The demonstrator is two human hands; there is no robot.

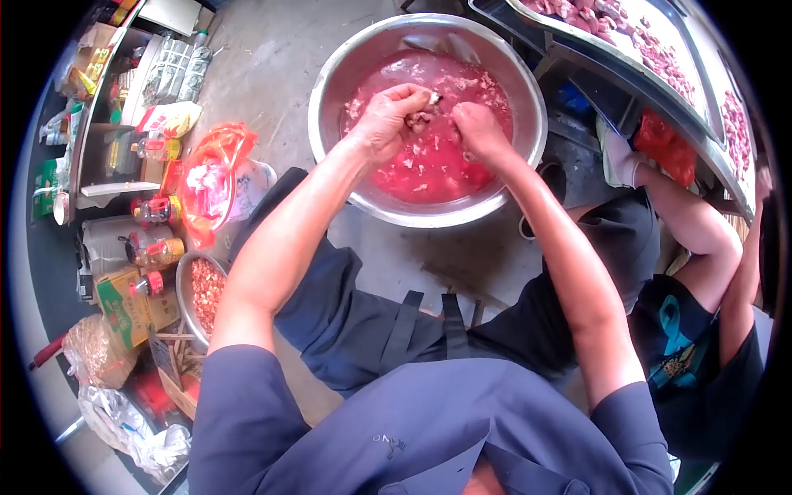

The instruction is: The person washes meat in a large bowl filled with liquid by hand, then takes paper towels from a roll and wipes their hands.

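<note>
A wide metal basin [323, 124] stands on the floor between my knees, holding reddish water [429, 177] with pale bits floating in it. Over the water, my left hand [384, 124] is closed on a small piece of meat [419, 122], which hangs below the fingers. A small dark and white spot shows at its fingertips, too small to name. Just to the right, my right hand [481, 132] is closed like a fist, knuckles up, above the water. Whatever its fingers hold, if anything, is hidden.
Trays of cut meat [652, 58] sit at upper right, near another person's bare leg [689, 206]. To the left are an orange plastic bag [216, 177], a bowl of reddish chopped food [206, 293], and shelves with several bottles [157, 208].
</note>
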